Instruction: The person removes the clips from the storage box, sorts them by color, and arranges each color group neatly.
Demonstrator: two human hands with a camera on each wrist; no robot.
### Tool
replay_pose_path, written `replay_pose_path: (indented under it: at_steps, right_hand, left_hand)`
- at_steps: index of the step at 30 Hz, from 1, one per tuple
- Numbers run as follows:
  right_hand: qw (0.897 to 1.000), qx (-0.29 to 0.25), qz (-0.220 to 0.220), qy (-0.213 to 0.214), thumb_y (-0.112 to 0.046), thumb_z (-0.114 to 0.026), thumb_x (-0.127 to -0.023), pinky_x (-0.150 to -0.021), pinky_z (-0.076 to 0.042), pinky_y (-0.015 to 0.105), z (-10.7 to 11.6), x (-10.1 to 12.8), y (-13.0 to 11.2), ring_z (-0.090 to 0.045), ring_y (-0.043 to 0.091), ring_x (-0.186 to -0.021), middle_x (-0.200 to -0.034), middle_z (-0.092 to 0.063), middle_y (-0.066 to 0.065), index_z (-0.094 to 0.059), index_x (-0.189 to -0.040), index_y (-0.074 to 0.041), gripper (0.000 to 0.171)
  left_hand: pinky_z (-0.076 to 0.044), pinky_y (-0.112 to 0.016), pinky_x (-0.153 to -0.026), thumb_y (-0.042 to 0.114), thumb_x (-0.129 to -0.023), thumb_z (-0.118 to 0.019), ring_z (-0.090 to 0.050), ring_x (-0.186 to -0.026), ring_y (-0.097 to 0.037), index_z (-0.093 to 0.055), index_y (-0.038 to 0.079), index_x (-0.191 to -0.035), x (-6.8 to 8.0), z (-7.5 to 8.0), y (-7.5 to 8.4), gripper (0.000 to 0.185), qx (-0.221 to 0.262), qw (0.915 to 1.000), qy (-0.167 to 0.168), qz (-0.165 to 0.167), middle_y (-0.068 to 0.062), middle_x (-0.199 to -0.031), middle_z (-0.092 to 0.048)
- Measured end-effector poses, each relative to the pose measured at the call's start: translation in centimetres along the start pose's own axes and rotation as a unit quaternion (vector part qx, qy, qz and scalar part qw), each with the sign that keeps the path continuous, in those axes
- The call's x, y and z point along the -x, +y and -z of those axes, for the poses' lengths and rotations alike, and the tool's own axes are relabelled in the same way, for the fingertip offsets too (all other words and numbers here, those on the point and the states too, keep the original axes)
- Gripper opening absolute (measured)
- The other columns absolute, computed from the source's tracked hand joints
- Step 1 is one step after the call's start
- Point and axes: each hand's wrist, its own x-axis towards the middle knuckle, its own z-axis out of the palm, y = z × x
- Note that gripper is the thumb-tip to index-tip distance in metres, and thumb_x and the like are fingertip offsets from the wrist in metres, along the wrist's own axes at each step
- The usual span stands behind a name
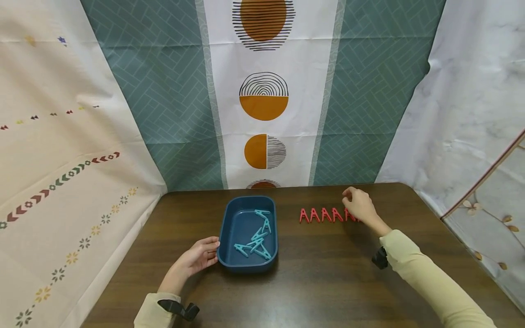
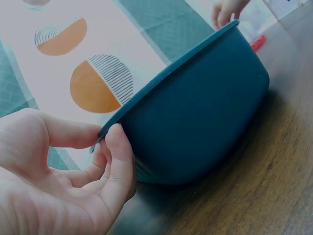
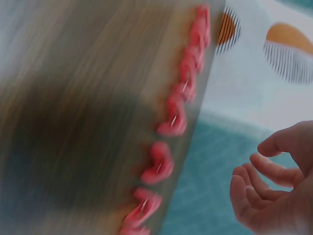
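A dark blue rectangular tub (image 1: 247,263) stands on the table with several light-blue clothespins (image 1: 256,241) scattered inside it. At its left side, my left hand (image 1: 199,258) pinches the rim between thumb and fingers; the left wrist view shows the fingertips (image 2: 119,139) right at the edge. A row of several red clothespins (image 1: 314,215) lies to the tub's right. Above the right end of that row is my right hand (image 1: 361,205), partly covering the last ones. Its fingers (image 3: 252,183) are loosely bent with nothing between them in the right wrist view.
The brown wooden table (image 1: 311,282) ends behind the tub and the clothespin row at a patterned cloth (image 1: 266,59). Further hanging cloths border the left and right sides. A black strap (image 1: 176,307) is on the left wrist.
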Motion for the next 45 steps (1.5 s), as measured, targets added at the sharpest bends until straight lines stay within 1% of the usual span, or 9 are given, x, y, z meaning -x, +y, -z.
replay_pose_path:
  at_steps: [5,9,12,17,21,28,31,38,45]
  right_hand:
    - [0.999,-0.021,0.032,-0.017,-0.008,-0.053,-0.089,-0.068,-0.05,0.043,-1.6,-0.2,-2.7,-0.062,0.029,-0.081,-0.095,-0.067,0.019,-0.064,-0.103,0.003,0.02]
    - [0.997,-0.04,0.051,-0.037,-0.008,-0.055,-0.09,-0.06,-0.046,0.033,-2.6,-0.3,-4.5,-0.057,0.02,-0.069,-0.089,-0.068,0.015,-0.065,-0.1,0.0,0.016]
    - [0.995,-0.054,0.068,-0.052,-0.007,-0.057,-0.09,-0.058,-0.044,0.03,-3.3,-0.1,-5.9,-0.055,0.016,-0.065,-0.088,-0.069,0.013,-0.066,-0.099,-0.001,0.014]
    - [0.988,-0.061,0.118,-0.076,-0.008,-0.059,-0.091,-0.064,-0.05,0.031,-4.5,0.2,-8.7,-0.06,0.014,-0.072,-0.09,-0.068,0.01,-0.066,-0.1,-0.004,0.012]
    - [0.98,-0.062,0.164,-0.094,-0.007,-0.06,-0.09,-0.069,-0.053,0.031,-5.3,0.6,-11.1,-0.061,0.013,-0.077,-0.09,-0.066,0.007,-0.066,-0.1,-0.007,0.011]
    - [0.963,-0.06,0.23,-0.126,-0.006,-0.062,-0.09,-0.07,-0.052,0.024,-6.9,1.1,-14.5,-0.06,0.01,-0.079,-0.09,-0.066,0.003,-0.066,-0.099,-0.008,0.01]
    - [0.952,-0.054,0.262,-0.148,-0.007,-0.062,-0.09,-0.07,-0.052,0.021,-7.6,1.3,-15.5,-0.061,0.01,-0.08,-0.092,-0.066,0.003,-0.066,-0.1,-0.008,0.011]
    - [0.91,-0.036,0.34,-0.237,-0.008,-0.061,-0.092,-0.076,-0.053,0.024,-8.9,1.6,-17.6,-0.064,0.021,-0.089,-0.102,-0.066,0.008,-0.067,-0.105,-0.008,0.013]
    - [0.874,0.005,0.367,-0.319,-0.006,-0.063,-0.09,-0.074,-0.05,0.021,-10.5,2.0,-18.9,-0.063,0.02,-0.088,-0.099,-0.067,0.007,-0.068,-0.104,-0.006,0.014]
  left_hand:
    - [-0.052,-0.02,-0.073,0.01,-0.101,-0.045,-0.061,-0.077,-0.007,-0.054,0.011,-0.108,0.0,0.0,0.0,0.011,0.0,1.0,-0.001,-0.001,0.005,-0.087,-0.064]
    - [-0.052,-0.019,-0.072,0.01,-0.101,-0.046,-0.061,-0.077,-0.007,-0.054,0.012,-0.106,0.1,0.0,-0.1,0.011,0.0,1.0,0.001,0.0,0.005,-0.086,-0.064]
    - [-0.052,-0.019,-0.072,0.01,-0.101,-0.046,-0.061,-0.077,-0.007,-0.054,0.012,-0.106,0.2,0.1,-0.2,0.011,-0.002,1.0,0.0,0.0,0.005,-0.086,-0.064]
    - [-0.052,-0.019,-0.072,0.01,-0.101,-0.046,-0.061,-0.077,-0.007,-0.055,0.013,-0.105,0.3,0.2,-0.2,0.011,0.0,1.0,0.002,-0.001,0.005,-0.086,-0.064]
    - [-0.052,-0.019,-0.072,0.01,-0.101,-0.046,-0.061,-0.077,-0.007,-0.055,0.012,-0.106,0.3,0.2,-0.1,0.011,0.001,1.0,0.0,-0.001,0.005,-0.086,-0.065]
    - [-0.052,-0.019,-0.072,0.01,-0.101,-0.045,-0.061,-0.077,-0.007,-0.054,0.012,-0.107,0.3,0.3,-0.2,0.011,0.004,0.9999,-0.008,-0.005,0.005,-0.087,-0.064]
    - [-0.052,-0.018,-0.072,0.009,-0.101,-0.044,-0.061,-0.077,-0.006,-0.054,0.012,-0.107,0.3,0.4,-0.2,0.011,0.002,0.9999,-0.012,-0.006,0.006,-0.087,-0.064]
    - [-0.052,-0.018,-0.072,0.01,-0.101,-0.045,-0.061,-0.077,-0.006,-0.054,0.013,-0.107,0.4,0.3,-0.2,0.011,0.002,1.0,-0.006,-0.005,0.006,-0.087,-0.064]
    - [-0.052,-0.018,-0.071,0.01,-0.101,-0.045,-0.061,-0.077,-0.006,-0.053,0.011,-0.108,0.2,-0.1,0.0,0.011,0.0,1.0,0.008,-0.002,0.006,-0.087,-0.064]
